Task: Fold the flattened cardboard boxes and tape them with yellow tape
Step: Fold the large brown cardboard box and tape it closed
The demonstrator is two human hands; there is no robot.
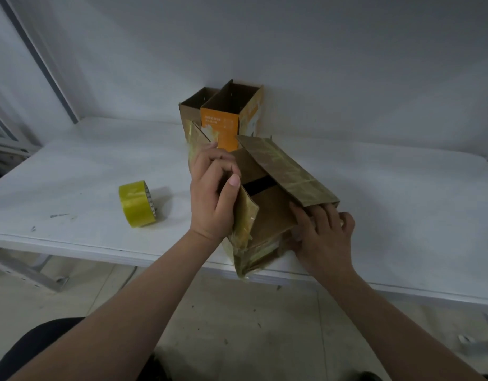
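A brown cardboard box (267, 213) with old yellowish tape on its flaps stands at the table's front edge, its top flaps partly folded in. My left hand (212, 193) grips the left long flap, thumb over its edge. My right hand (324, 237) holds the box's right side, fingers tucked under the right long flap (286, 171). A roll of yellow tape (137, 203) lies on the table to the left, apart from both hands.
Two open boxes stand against the back wall: an orange one (223, 122) and a brown one (190, 105) behind it. The white table (402, 210) has its front edge just under the box. A metal frame (45, 64) rises at the left.
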